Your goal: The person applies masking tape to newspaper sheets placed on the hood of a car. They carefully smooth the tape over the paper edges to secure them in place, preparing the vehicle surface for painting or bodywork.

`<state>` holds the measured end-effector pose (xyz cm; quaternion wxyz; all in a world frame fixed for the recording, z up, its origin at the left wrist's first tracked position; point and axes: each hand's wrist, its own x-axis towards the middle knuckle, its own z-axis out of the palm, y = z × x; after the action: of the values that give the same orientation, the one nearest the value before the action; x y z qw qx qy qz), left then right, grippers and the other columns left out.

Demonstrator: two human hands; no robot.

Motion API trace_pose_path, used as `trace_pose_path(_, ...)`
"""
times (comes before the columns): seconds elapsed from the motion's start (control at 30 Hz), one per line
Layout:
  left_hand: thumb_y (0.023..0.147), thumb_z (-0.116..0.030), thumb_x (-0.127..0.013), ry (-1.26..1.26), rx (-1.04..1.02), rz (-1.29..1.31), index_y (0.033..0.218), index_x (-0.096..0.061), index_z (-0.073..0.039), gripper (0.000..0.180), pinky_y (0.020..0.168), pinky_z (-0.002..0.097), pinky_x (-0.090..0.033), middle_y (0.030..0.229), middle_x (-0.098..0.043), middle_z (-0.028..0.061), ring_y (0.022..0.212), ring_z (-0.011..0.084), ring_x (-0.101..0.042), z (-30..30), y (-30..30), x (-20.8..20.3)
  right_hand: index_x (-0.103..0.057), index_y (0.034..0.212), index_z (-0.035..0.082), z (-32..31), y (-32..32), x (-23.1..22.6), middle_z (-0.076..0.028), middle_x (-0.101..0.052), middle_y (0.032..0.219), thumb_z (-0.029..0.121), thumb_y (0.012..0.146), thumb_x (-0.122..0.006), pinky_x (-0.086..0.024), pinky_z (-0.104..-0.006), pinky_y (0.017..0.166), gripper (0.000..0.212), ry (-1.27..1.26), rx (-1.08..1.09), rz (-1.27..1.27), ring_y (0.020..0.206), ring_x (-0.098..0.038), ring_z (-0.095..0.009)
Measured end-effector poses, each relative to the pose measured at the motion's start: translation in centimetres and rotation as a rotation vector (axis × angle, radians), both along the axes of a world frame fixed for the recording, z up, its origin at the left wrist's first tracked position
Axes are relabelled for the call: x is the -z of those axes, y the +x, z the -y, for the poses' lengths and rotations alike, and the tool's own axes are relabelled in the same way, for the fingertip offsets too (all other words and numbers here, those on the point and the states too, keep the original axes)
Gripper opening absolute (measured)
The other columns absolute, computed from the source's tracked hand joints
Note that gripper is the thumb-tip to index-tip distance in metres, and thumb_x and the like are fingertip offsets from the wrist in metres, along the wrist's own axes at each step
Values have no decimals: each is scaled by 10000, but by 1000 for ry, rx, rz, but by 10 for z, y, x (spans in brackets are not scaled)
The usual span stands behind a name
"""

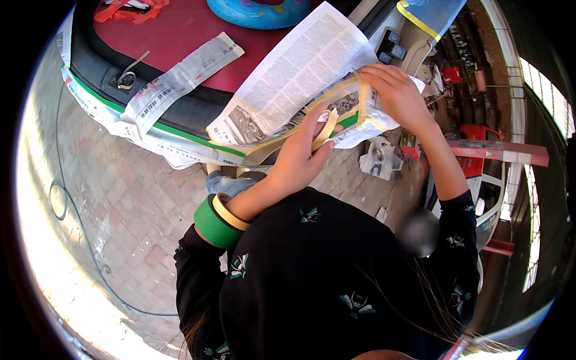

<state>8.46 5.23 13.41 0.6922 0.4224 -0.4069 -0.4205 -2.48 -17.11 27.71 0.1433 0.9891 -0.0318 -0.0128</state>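
My left hand (298, 155) grips a roll of cream masking tape (324, 129) at the edge of a vehicle's open rear. My right hand (393, 95) lies with its fingers stretched over the right edge of a newspaper sheet (300, 63), holding nothing I can see. Beneath and between the hands, more newspaper (347, 103) is stuck down with cream strips and a strip of green tape (349, 119). Around my left wrist hang a wide green tape roll (216, 223) and a narrower cream tape roll (230, 212).
Another newspaper strip (183, 83) lies across the black sill and the dark red load floor (162, 36). A blue swim ring (261, 13) rests farther in. A thin hose (84, 228) runs over the paved floor at left. Cluttered shelving and a red beam (501, 152) stand at right.
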Motion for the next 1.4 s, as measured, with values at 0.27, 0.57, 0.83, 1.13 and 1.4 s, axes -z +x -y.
trace_pose_path(0.27, 897, -91, -667, -70, -129, 353, 1617, -185, -98, 867, 680, 486, -536, 846, -686, 249, 748, 431, -677, 27, -15, -3, -670, 1211, 43, -5, -14, -5, -88, -673, 1294, 17, 803, -653, -479, -435, 1027, 409, -72, 12, 190, 1208, -614, -282)
trace_pose_path(0.57, 904, 15, -620, -34, 127, 361, 1609, -137, -16, 855, 690, 335, -525, 1442, -569, 218, 755, 190, -676, 17, -9, -22, -622, 1269, 76, -20, -24, 4, -109, -633, 1293, 263, 912, -704, -428, -443, 1052, 411, 169, 212, 226, 1227, -556, -328)
trace_pose_path(0.83, 923, 56, -549, -79, 13, 278, 1582, -95, 75, 801, 973, 322, -495, 1430, -538, 249, 1236, 269, -591, 29, -1, -18, -718, 1037, 67, -73, -45, 46, -68, -738, 1141, 259, 898, -718, -467, -450, 1011, 237, 386, 254, 629, 1143, -662, -272)
trace_pose_path(1.13, 882, 40, -574, -40, -363, 645, 1577, -128, 62, 826, 622, 197, -444, 1432, -564, 261, 736, 121, -563, 52, -34, -78, -745, 1023, 90, -102, -88, -34, -73, -753, 975, 115, 847, -764, -514, -405, 899, 179, 816, -322, 1292, 894, -701, -230)
trace_pose_path(1.4, 852, 16, -710, 19, -361, 1438, 1584, -229, -2, 875, 776, 401, -586, 1417, -599, 217, 988, 412, -719, 119, -99, -122, -731, 1044, 74, -78, -144, -28, -76, -744, 972, 81, 843, -751, -512, -393, 887, 203, 954, -533, 1448, 894, -695, -219)
